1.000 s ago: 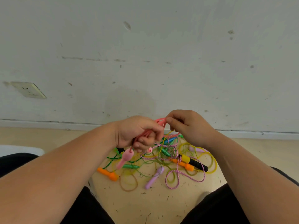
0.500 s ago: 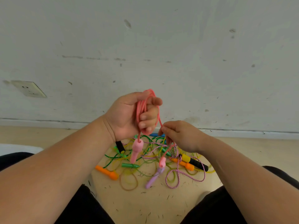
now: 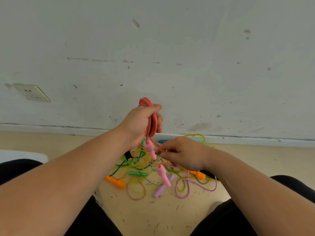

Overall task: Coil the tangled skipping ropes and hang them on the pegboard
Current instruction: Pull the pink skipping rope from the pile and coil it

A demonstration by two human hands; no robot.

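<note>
My left hand point(image 3: 142, 124) grips a coil of pink skipping rope point(image 3: 150, 116), held upright above the floor. One pink handle point(image 3: 150, 149) hangs just below that hand. My right hand point(image 3: 183, 153) pinches the loose end of the same pink rope lower down, and the second pink handle point(image 3: 163, 175) dangles under it. Beneath both hands lies a tangled pile of ropes point(image 3: 141, 169): green, yellow and a pink-white braided one point(image 3: 196, 183), with orange point(image 3: 115, 182), green point(image 3: 137, 173) and lilac point(image 3: 162, 188) handles. No pegboard is in view.
A grey scuffed wall point(image 3: 170, 65) rises right behind the pile, with a socket point(image 3: 31, 92) at the left. My dark-clad legs point(image 3: 238, 210) frame the floor on both sides. Small debris is scattered over the beige floor point(image 3: 153, 218).
My left hand lifted the pink coil from pile level to in front of the wall. My right hand came off the coil's top and dropped lower along the rope's free end.
</note>
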